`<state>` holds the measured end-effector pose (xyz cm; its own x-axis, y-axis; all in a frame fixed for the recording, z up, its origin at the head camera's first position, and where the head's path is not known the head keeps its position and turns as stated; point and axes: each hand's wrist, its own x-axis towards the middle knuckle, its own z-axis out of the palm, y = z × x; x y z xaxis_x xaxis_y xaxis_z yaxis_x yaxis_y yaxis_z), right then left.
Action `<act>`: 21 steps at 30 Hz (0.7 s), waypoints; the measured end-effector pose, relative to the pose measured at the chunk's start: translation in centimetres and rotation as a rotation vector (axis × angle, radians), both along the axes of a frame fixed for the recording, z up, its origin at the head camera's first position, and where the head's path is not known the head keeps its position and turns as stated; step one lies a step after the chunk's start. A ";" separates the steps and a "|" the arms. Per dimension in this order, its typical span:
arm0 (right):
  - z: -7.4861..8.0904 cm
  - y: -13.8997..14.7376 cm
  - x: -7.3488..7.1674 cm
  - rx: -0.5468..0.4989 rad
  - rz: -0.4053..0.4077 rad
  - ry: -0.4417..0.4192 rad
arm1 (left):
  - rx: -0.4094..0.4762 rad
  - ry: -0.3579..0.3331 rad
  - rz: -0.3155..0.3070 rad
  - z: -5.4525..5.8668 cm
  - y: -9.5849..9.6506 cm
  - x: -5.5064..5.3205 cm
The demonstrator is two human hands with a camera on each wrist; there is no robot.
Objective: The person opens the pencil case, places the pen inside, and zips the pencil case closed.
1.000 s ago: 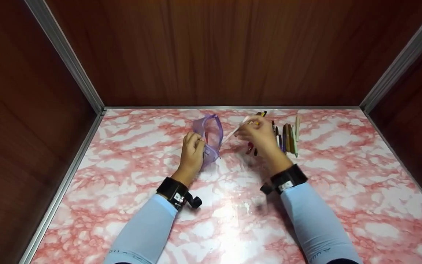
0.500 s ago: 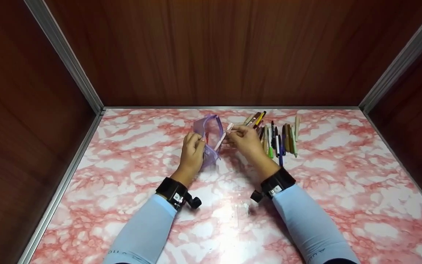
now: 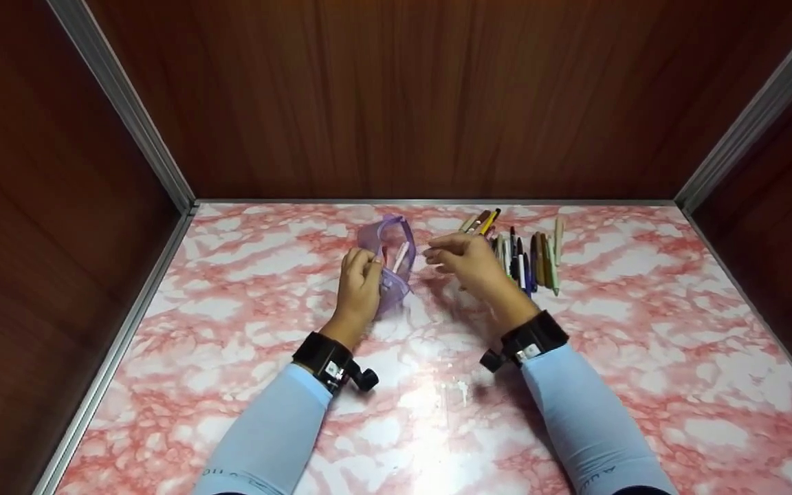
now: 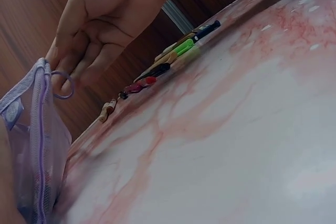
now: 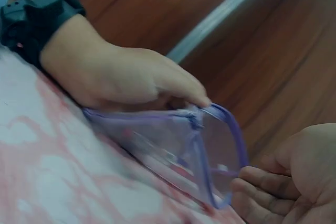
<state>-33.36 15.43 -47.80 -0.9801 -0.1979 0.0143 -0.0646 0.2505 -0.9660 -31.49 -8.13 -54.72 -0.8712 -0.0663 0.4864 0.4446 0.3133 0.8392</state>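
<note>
Pinching the edge of a translucent purple pouch (image 3: 394, 298) between thumb and curled fingers, a person's left hand (image 3: 359, 282) steadies it, mouth gaping, on a pink-and-white marbled counter (image 3: 265, 302). The right hand (image 3: 475, 265) hangs just beside that mouth, palm turned toward the pouch, its fingers loosely bent and gripping nothing; whether a fingertip brushes the rim cannot be told. A pale pink pen (image 3: 401, 256) leans inside the pouch. Both forearms, in light blue sleeves (image 3: 265, 440), angle inward, black straps (image 3: 537, 338) round the wrists. Loose pens (image 3: 542, 261) lie beyond the right hand.
</note>
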 end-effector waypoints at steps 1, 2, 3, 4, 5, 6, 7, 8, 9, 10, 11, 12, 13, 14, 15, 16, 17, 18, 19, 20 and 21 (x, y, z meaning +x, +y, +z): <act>0.2 0.6 -0.2 0.012 -0.006 0.005 | 0.015 -0.005 0.006 0.0 0.0 0.0; 0.4 1.2 -0.3 0.030 -0.021 0.009 | 0.035 -0.010 0.011 0.0 0.0 0.0; 0.6 1.9 -0.4 0.050 -0.035 0.015 | 0.055 -0.017 0.020 0.0 -0.1 0.0; 0.7 2.7 -0.6 0.075 -0.054 0.029 | 0.073 -0.019 0.030 0.1 -0.1 0.0; 0.8 3.5 -0.9 0.104 -0.079 0.037 | 0.083 -0.022 0.042 0.1 -0.1 0.0; 0.8 4.4 -1.1 0.143 -0.103 0.055 | 0.086 -0.022 0.055 0.1 -0.1 0.0; 0.8 5.3 -1.4 0.186 -0.129 0.079 | 0.084 -0.019 0.066 0.1 -0.1 0.0; 0.8 6.2 -1.7 0.230 -0.161 0.102 | 0.075 -0.015 0.074 0.2 -0.1 0.1; 0.8 7.2 -1.9 0.274 -0.186 0.130 | 0.059 -0.011 0.084 0.2 -0.1 0.1; 0.7 8.3 -2.2 0.314 -0.214 0.151 | 0.043 -0.005 0.091 0.1 -0.1 0.1; 0.6 9.3 -2.3 0.355 -0.237 0.164 | 0.032 -0.002 0.096 0.1 -0.1 0.1; 0.5 10.4 -2.5 0.397 -0.263 0.180 | 0.025 0.000 0.100 0.1 -0.1 0.1; 0.4 11.4 -2.5 0.422 -0.285 0.180 | 0.022 -0.001 0.103 0.0 -0.2 0.1; 0.2 12.4 -2.5 0.445 -0.304 0.175 | 0.020 -0.003 0.105 0.0 -0.2 0.1; 0.1 13.3 -2.4 0.463 -0.319 0.161 | 0.019 -0.005 0.106 -0.1 -0.2 0.0; 0.0 14.1 -2.4 0.477 -0.334 0.142 | 0.019 -0.009 0.106 -0.1 -0.2 0.0; -0.1 14.9 -2.3 0.495 -0.346 0.129 | 0.018 -0.013 0.104 -0.1 -0.2 0.0; -0.2 15.6 -2.2 0.505 -0.352 0.108 | 0.016 -0.017 0.102 -0.1 -0.2 0.0; -0.4 16.3 -2.1 0.518 -0.353 0.094 | 0.015 -0.020 0.100 0.0 -0.2 0.0; -0.5 16.8 -2.1 0.531 -0.348 0.083 | 0.012 -0.023 0.098 0.0 -0.3 0.0; -0.7 17.3 -2.0 0.530 -0.339 0.061 | 0.011 -0.024 0.098 0.0 -0.3 0.0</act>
<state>-35.33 32.71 -48.48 -0.9901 0.1280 0.0568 0.0516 0.7101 -0.7023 -31.48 -8.39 -54.75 -0.8719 -0.1570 0.4638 0.3915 0.3453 0.8529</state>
